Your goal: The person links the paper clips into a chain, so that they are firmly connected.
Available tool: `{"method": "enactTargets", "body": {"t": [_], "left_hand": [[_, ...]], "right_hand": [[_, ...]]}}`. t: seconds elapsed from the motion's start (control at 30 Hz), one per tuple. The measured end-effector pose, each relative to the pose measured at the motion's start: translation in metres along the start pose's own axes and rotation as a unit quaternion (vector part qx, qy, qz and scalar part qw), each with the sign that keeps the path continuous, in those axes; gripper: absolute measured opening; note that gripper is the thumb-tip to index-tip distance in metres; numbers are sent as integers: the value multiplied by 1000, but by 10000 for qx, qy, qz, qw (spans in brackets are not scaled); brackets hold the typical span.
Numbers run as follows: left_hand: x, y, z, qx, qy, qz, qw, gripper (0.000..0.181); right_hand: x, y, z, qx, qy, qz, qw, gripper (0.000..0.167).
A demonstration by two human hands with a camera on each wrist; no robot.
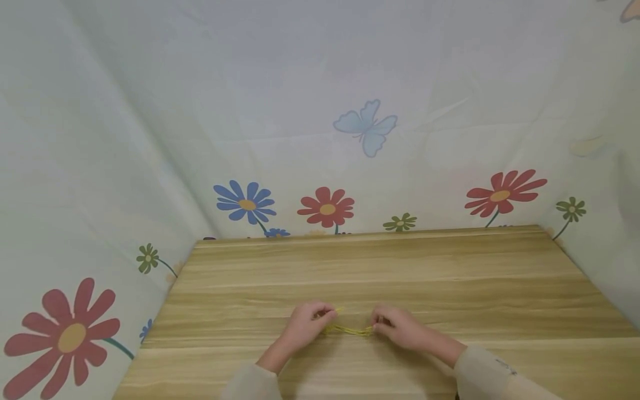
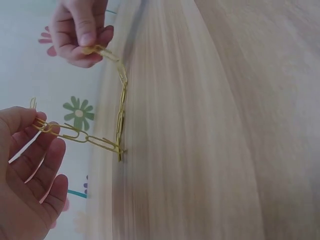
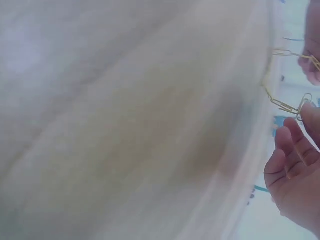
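A chain of linked yellow paper clips (image 2: 121, 105) hangs in a sagging curve between my two hands, over the wooden table. One end is pinched between thumb and index finger of my left hand (image 1: 308, 325); a clip sticks up past those fingertips in the left wrist view. The other end is pinched by my right hand (image 1: 402, 328), where a loose clip (image 3: 304, 102) stands out beside the thumb. In the left wrist view the chain's low middle seems to touch or nearly touch the tabletop; I cannot tell which.
The wood-grain table (image 1: 375, 266) spreads around both hands. Behind it and along its sides hangs a pale cloth (image 1: 280, 83) printed with flowers and a butterfly, meeting the table's back edge.
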State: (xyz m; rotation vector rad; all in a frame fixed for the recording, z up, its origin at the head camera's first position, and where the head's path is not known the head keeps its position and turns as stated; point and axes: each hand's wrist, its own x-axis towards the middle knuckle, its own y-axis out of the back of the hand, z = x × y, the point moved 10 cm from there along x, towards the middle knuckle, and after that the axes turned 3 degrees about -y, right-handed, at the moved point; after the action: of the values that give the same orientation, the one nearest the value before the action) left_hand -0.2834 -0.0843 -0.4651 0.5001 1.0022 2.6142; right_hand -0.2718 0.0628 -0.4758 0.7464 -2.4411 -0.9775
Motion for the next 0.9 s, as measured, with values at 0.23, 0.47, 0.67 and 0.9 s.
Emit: {"method": "enactTargets", "body": {"t": [0.23,0.47,0.67,0.9], "left_hand": [[6,-8,6,-111,108,-87,9998,25],[12,-17,14,-199,25,-103,9997,24],[14,-25,20,-315,-42,-89,9995,22],[16,-31,28,-495,-224,-102,9985,20]], "right_hand": [[2,15,5,712,-554,172,9958,8],[2,24,5,1271,-825,171,9883,15],[1,24,10,1698,-1006,66,9803,18],[1,27,8,1892,-1082,66,9759,23]]}}
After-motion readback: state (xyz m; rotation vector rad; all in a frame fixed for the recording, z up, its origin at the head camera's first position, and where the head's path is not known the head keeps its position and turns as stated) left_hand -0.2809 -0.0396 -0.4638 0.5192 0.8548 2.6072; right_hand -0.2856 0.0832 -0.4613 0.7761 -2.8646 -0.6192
